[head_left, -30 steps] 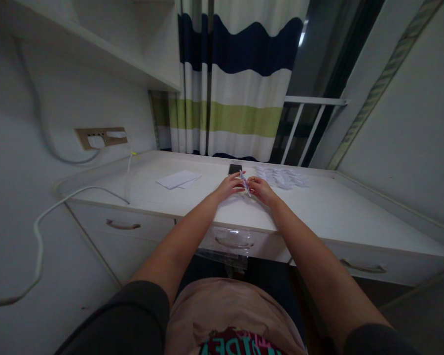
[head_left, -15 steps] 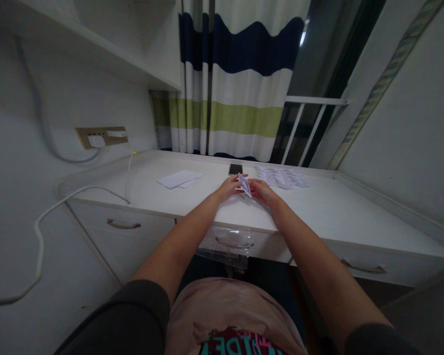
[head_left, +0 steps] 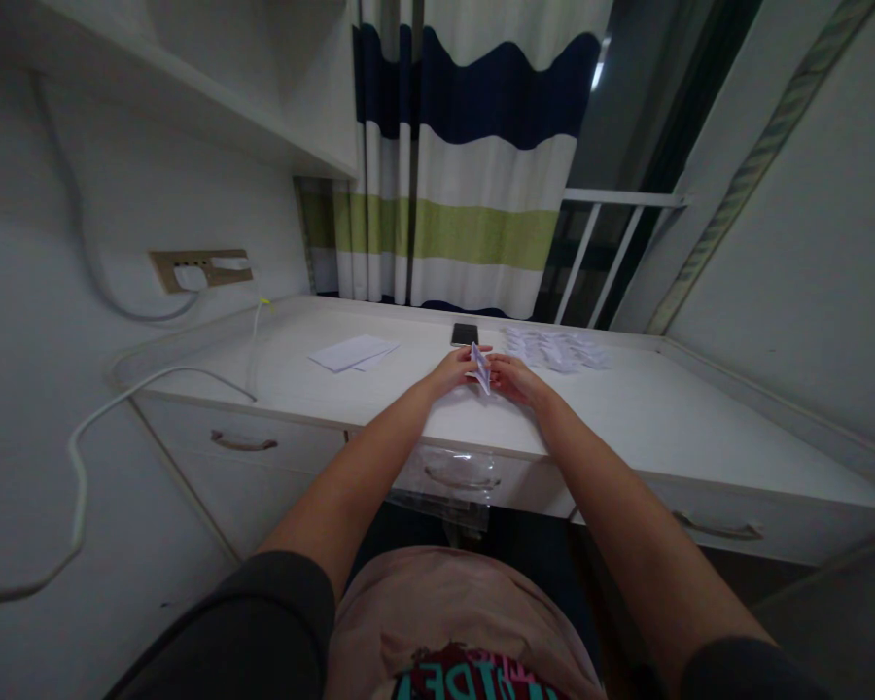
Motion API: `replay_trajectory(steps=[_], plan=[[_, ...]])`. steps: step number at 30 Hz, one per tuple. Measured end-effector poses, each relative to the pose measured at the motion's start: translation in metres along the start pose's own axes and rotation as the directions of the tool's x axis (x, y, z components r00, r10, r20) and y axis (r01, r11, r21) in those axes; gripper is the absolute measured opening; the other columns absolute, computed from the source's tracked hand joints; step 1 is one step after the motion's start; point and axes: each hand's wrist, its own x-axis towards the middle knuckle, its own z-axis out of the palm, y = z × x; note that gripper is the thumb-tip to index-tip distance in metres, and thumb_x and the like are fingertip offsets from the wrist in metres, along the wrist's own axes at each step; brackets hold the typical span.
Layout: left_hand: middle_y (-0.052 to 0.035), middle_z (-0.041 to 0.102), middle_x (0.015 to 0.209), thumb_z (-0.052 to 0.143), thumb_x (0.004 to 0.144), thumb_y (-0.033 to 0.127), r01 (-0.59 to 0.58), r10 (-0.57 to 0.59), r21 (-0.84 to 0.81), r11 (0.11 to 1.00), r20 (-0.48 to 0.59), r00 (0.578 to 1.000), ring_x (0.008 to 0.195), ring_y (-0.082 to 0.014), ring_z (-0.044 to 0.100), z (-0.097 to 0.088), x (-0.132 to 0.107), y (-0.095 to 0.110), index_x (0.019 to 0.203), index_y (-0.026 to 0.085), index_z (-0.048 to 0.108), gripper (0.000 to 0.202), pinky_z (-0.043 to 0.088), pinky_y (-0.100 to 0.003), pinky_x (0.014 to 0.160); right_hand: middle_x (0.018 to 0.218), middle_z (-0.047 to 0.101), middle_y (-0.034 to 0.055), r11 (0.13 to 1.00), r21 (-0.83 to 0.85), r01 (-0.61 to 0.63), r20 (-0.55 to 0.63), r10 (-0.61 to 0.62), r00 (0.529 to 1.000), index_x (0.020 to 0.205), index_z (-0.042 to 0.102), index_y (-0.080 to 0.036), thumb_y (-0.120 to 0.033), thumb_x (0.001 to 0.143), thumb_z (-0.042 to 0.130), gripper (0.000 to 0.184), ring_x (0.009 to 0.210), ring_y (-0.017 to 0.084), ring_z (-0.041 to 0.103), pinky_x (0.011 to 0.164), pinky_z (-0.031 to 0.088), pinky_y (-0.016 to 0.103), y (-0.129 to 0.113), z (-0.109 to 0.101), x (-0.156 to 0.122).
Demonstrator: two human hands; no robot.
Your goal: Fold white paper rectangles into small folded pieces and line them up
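Note:
A small folded piece of white paper [head_left: 479, 367] stands on edge between my two hands on the white desk [head_left: 648, 408]. My left hand [head_left: 455, 368] pinches its left side and my right hand [head_left: 513, 375] pinches its right side, fingers closed on it. Just beyond lies a cluster of several small folded paper pieces [head_left: 554, 349]. A dark phone [head_left: 465, 333] lies flat behind my hands.
Flat white paper sheets [head_left: 353, 353] lie on the desk to the left. A white cable [head_left: 87, 428] runs from a wall socket strip [head_left: 200, 268]. A striped curtain [head_left: 467, 165] hangs behind. Drawers with handles [head_left: 242, 444] sit below, and a shelf is above left.
The folded paper has turned slightly between my fingers, from a thin edge to a broader face and back towards upright. Both hands stay in place.

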Motion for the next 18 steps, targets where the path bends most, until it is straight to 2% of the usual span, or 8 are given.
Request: replay_trajectory(steps=[10, 18], plan=[[-0.0063, 0.068, 0.082, 0.057, 0.067, 0.007, 0.033, -0.033, 0.003, 0.999, -0.002, 0.999, 0.069, -0.0148, 0.063, 0.003, -0.0008, 0.0027, 0.11, 0.012, 0.06, 0.044, 0.05, -0.034, 0.077, 0.058, 0.058, -0.0021, 1.0, 0.029, -0.001, 0.005, 0.001, 1.0, 0.071, 0.062, -0.016, -0.029, 0.056, 0.075, 0.024, 0.048, 0.007, 0.047, 0.048, 0.036, 0.021, 0.0017, 0.0012, 0.0009], [-0.0069, 0.068, 0.087, 0.058, 0.068, 0.01, 0.031, -0.03, 0.05, 0.998, -0.019, 0.999, 0.071, -0.0154, 0.063, -0.0006, 0.001, 0.0006, 0.11, 0.014, 0.061, 0.043, 0.05, -0.033, 0.075, 0.066, 0.063, 0.0008, 1.0, 0.014, -0.003, -0.002, 0.003, 1.0, 0.075, 0.061, -0.017, -0.029, 0.061, 0.073, 0.021, 0.057, 0.01, 0.055, 0.055, 0.043, 0.022, 0.0034, 0.0013, 0.002]])
